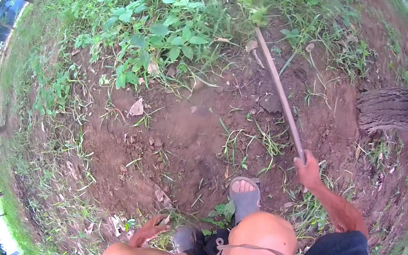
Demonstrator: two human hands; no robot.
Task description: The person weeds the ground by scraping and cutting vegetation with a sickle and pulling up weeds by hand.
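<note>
My right hand (307, 171) is closed round the near end of a long wooden handle (282, 94). The handle slants up and away over the bare soil. Its far end disappears into a green weed tuft (257, 16), so the working end of the tool is hidden. Low beside my left knee, my left hand (150, 228) hangs close to the ground with its fingers loosely curved and apart. A pale scrap shows near the fingertips, too small to name. Broad-leaved weeds (175, 37) grow ahead of me, and pulled grass (256, 143) lies on the soil.
A rough tree trunk (399, 108) stands at the right. My sandalled foot (245, 196) and bare knee (260, 247) are in front of me. Dry leaves (137, 107) are scattered on the reddish soil (183, 130). More trees stand at the far left.
</note>
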